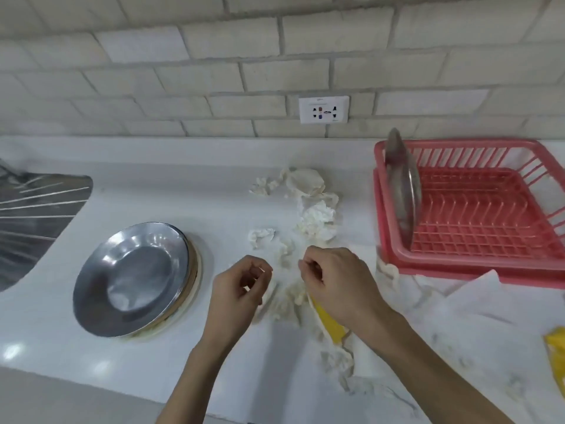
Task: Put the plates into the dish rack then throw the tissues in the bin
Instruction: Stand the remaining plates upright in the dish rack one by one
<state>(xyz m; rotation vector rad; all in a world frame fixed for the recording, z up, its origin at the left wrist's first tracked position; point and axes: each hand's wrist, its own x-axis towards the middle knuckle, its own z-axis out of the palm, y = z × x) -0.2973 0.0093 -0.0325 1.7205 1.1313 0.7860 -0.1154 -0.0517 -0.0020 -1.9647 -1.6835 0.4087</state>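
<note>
The stack of plates (131,280), steel plate uppermost, rests on the white counter (46,325) at near left. One steel plate (402,191) stands upright at the left end of the pink dish rack (489,215), far right. Crumpled tissues (315,215) lie scattered between stack and rack. The left hand (241,289) and right hand (336,286) hover over the nearest tissues, fingers curled; whether either grips a tissue cannot be determined.

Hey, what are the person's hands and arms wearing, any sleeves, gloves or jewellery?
Nothing visible: the left hand and right hand are bare, no gloves, rings or watch. Both forearms are bare down to the frame's edge, no sleeves in view.
</note>
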